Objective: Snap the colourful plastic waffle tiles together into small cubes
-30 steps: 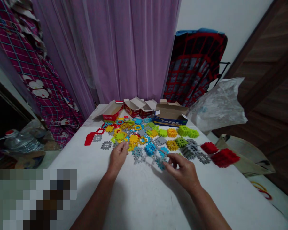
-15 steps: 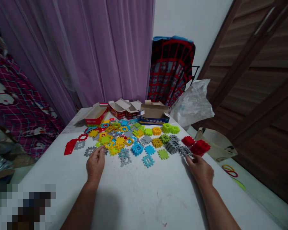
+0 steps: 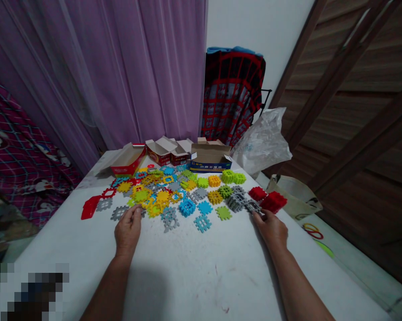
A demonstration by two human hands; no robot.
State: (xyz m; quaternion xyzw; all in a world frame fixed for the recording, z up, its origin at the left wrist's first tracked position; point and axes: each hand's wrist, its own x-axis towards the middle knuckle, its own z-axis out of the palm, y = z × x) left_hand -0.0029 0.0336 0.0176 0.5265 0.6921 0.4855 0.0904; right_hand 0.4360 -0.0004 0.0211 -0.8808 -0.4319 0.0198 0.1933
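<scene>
My left hand rests at the near edge of the loose pile, fingers curled and thumb pressed toward them. A dark grey notched tile peeks out beside its fingertips; whether it is pinched or lies behind them is unclear. At the right, my right hand has closed thumb and fingers on the near end of some grey notched building tiles. They adjoin a grey stack. Just beyond that hand lie red tile stacks. A lime tile and a light-blue tile lie flat between the hands.
Mixed yellow, blue, grey and red tiles spread over the white table. Open cardboard boxes, including a blue one and a red one, line the back. A plastic bag and a beige bag stand at the right.
The whole view has shifted slightly, so everything appears a little further left. Both hands keep nearly the same places beside the tiles.
</scene>
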